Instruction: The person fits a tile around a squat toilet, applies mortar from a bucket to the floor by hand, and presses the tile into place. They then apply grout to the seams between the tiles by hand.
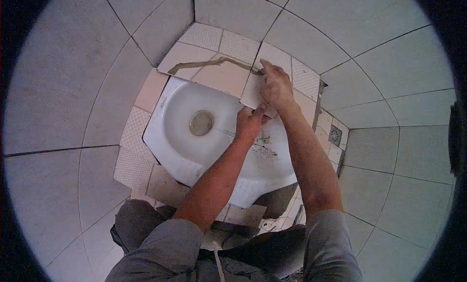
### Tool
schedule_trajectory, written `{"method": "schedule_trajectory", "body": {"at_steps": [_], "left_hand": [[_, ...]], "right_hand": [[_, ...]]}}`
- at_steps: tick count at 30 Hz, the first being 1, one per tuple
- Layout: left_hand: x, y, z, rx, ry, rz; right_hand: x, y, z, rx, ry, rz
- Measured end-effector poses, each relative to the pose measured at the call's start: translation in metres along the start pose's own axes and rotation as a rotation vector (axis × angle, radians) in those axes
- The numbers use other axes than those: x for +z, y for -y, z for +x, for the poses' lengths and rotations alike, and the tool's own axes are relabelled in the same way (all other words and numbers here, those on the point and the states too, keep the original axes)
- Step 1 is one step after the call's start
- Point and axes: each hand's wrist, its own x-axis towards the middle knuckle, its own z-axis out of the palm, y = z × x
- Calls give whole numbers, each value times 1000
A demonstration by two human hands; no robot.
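Note:
A squat toilet pan point(181, 104) of white ceramic lies below me, with dark crumbs scattered in its right part. Over its far edge I have a cut piece of floor tile point(251, 91), pale and flat. My left hand point(250, 122) pinches the near edge of this piece, its thumb on top. Closed over the right side of the same piece is my right hand point(277, 89), its index finger extended toward the far end. Part of the tile piece is hidden under the fingers. A ragged brown mortar line point(209, 63) runs across the tiles behind the pan, up to my right hand.
Grey wall tiles point(321, 24) enclose the space closely on several sides. Pink and textured floor tiles point(136, 131) surround the pan. A floor drain point(335, 135) sits at the right. Near my knees, tile pieces point(168, 185) border the pan's near edge.

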Motion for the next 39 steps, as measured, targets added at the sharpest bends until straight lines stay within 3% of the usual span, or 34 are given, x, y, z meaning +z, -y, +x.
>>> {"method": "schedule_trajectory", "body": {"at_steps": [4,8,13,15,17,20,31,39], "left_hand": [[-2,-5,-1,-51,8,63],[-2,2,1,-57,4,-64],[2,-7,-5,20,2,-1],[5,-17,-10,48,10,23],[8,-26,-14,-70,-68,188],[-2,5,2,44,-7,6],[-5,-2,-3,-17,25,78],[1,-6,-5,20,-6,17]], "right_hand": [[0,10,4,17,71,16],[12,7,1,-73,-8,4],[6,-6,-13,-106,-47,-74],[1,-10,-19,-9,-5,-56],[-4,-11,-25,-17,-32,-81],[-9,-21,-32,-12,-32,-46],[-20,-30,-50,151,-82,49],[-4,-21,-41,-35,-127,22]]}}
